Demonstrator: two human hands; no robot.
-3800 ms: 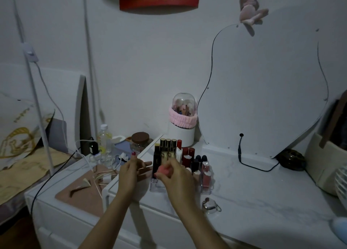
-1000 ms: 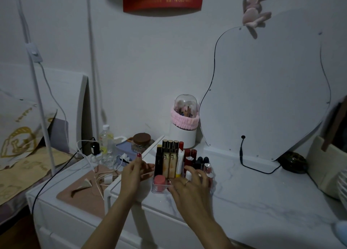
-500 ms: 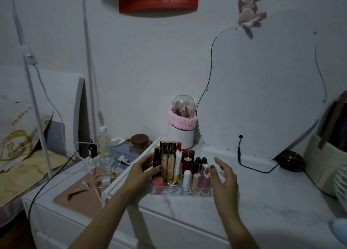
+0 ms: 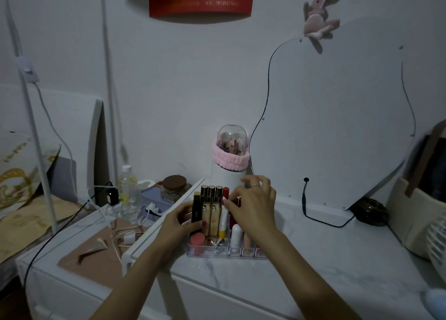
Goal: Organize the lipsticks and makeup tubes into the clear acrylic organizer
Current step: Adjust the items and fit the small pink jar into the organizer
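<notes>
Clear acrylic organizer (image 4: pixel 226 252) at lower centre stands packed with lipsticks (image 4: pixel 210 206), the left hand (image 4: pixel 179 223) gripping its left side, the right hand (image 4: pixel 253 206) spread loosely over the tubes.

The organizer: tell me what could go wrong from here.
1. The right hand reaches in among tall, closely packed tubes; brushing the gold-capped tubes could tip them like dominoes.
2. The clear acrylic organizer sits near the white top's front edge; a push toward the person might slide it off.
3. The left hand steadies only the left side, by the black tube.
</notes>
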